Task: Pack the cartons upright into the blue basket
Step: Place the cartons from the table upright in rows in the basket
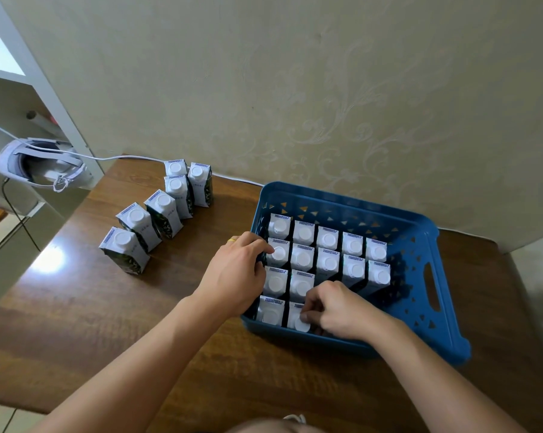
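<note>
The blue basket (420, 232) stands on the right half of the wooden table, with several white-capped cartons upright in rows inside it. My right hand (335, 310) is in the basket's near corner, fingers closed on the top of a carton (296, 317) in the front row. My left hand (235, 273), wearing a yellow ring, rests over the basket's left wall, its fingertips touching a carton (278, 253) in the second row. Several more cartons (164, 214) stand upright in a curved line on the table to the left.
A white headset (39, 165) with a cable sits at the table's far left corner beside a white shelf. The patterned wall runs close behind the basket. The basket's right part holds no cartons. Bare tabletop (107, 323) lies in front of me.
</note>
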